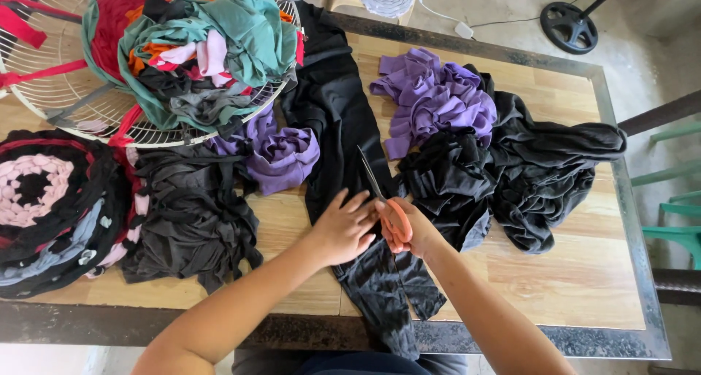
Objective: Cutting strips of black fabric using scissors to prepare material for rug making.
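Overhead, a wooden table [569,273] with a dark metal rim fills the view; grey concrete floor shows beyond its far edge, with a black round stand base [569,26] at upper right and green chair parts [675,232] at the right margin.

Left to right on the table: a coiled braided rug [44,207] in black, pink and grey at the left edge; above it a white wire fan guard [51,90] heaped with mixed cloth scraps [219,46] in teal, red, orange and pink; a pile of black strips [190,222]; a small purple bundle [281,156]; a long black garment [332,119] running from the far edge to the near rim; a purple heap [434,97]; a large black heap [540,170].

Left hand [342,229]: palm down, fingers spread flat, pressing the long black garment just left of the blades. Forearm enters from lower left.

Right hand [409,225]: fingers closed through the orange handles of the scissors [380,196], gripping them. Blades point away from the person, slightly leftward, over the garment, tip near its right edge. How far the blades are parted cannot be told. Forearm enters from lower right; the two hands nearly touch.
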